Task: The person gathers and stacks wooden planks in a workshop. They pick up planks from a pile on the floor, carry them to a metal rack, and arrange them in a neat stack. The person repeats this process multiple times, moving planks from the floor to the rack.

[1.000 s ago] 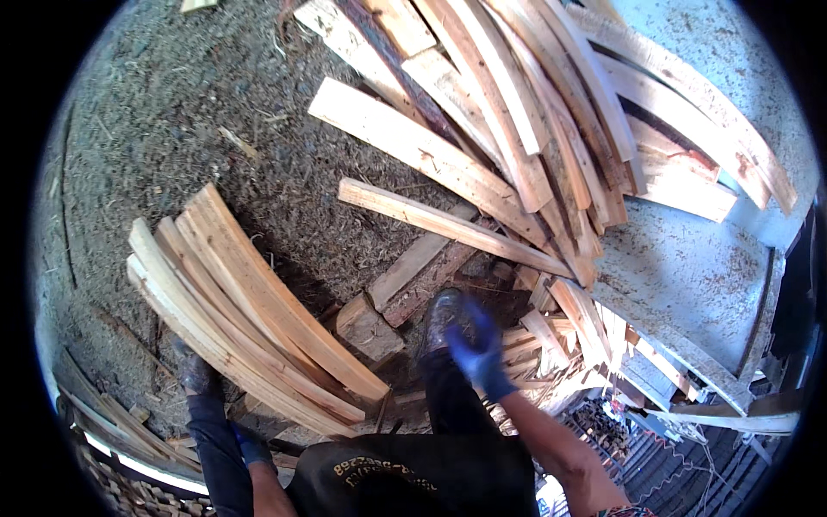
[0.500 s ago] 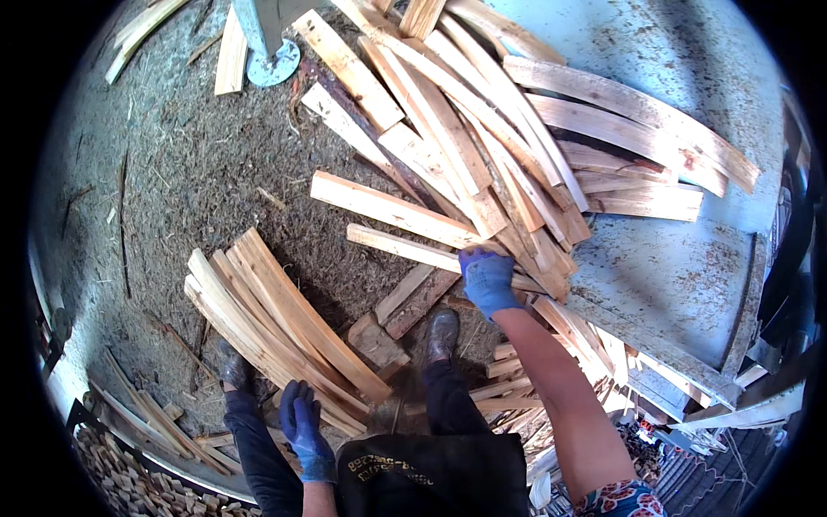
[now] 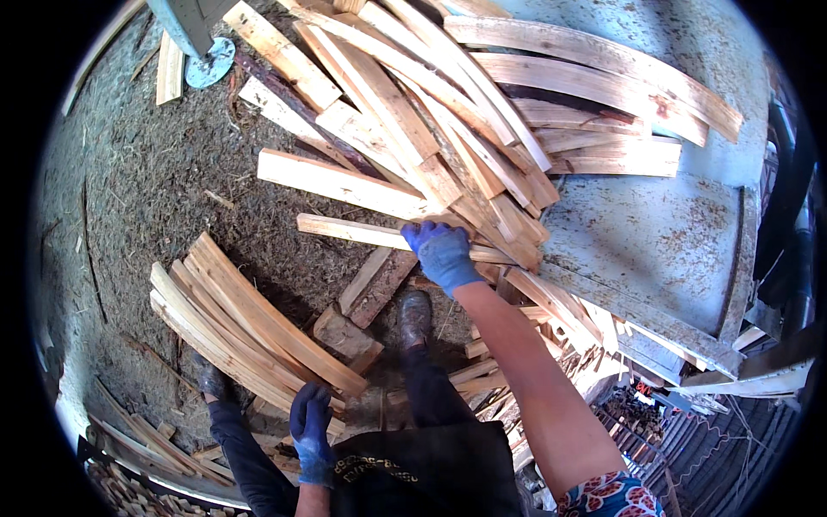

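Observation:
My right hand (image 3: 441, 257), in a blue glove, is closed around a narrow wooden strip (image 3: 349, 229) at the near edge of a large heap of boards (image 3: 413, 129). The strip's left end sticks out past the hand, beside a thicker plank (image 3: 336, 185). Lower left, my left hand (image 3: 312, 432), gloved too, hangs beside the near ends of a neat stack of long boards (image 3: 250, 319). Its fingers are loosely bent and nothing shows in them.
A worn, pale metal surface (image 3: 637, 250) with a raised rim is at right, partly under boards. Short wood blocks (image 3: 345, 332) lie between my boots. A metal post with a round foot (image 3: 209, 65) stands far left. More split wood (image 3: 508, 370) is below my right arm.
The whole view has shifted, so the heap and stack appear farther left. My right hand stays on the strip, which sits slightly farther from the thicker plank. My left hand's fingers are more bent.

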`<control>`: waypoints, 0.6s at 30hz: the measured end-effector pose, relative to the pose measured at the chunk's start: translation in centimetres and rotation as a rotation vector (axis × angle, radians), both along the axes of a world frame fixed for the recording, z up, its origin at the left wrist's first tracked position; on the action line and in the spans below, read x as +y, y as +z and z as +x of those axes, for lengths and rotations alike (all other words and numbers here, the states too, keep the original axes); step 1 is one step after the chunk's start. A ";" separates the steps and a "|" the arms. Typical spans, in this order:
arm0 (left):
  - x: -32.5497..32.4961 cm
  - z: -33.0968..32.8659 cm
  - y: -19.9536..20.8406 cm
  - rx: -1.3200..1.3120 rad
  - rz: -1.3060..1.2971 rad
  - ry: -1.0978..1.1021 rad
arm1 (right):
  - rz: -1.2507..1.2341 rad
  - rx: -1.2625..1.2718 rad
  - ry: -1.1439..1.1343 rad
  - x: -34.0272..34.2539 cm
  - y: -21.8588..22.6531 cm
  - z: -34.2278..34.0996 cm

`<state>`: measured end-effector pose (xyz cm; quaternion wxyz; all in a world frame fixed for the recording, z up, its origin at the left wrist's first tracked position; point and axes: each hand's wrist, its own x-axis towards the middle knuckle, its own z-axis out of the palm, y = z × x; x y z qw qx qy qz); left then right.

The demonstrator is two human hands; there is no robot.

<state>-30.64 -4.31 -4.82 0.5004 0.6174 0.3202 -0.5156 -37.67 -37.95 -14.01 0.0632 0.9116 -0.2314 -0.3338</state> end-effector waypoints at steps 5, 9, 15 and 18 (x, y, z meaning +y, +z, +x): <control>0.4 -0.1 -0.2 -0.045 -0.058 -0.088 | 0.072 -0.090 -0.015 0.4 1.0 0.3; -0.3 0.1 -0.6 -0.038 -0.073 0.013 | -0.038 -0.212 0.158 1.8 -2.0 -1.4; -0.1 -0.2 -0.4 0.005 -0.072 0.032 | 0.286 0.045 -0.094 0.3 -0.4 3.9; -0.5 -1.0 -0.7 -0.010 -0.118 0.037 | 0.633 -0.382 -0.344 3.2 5.1 6.7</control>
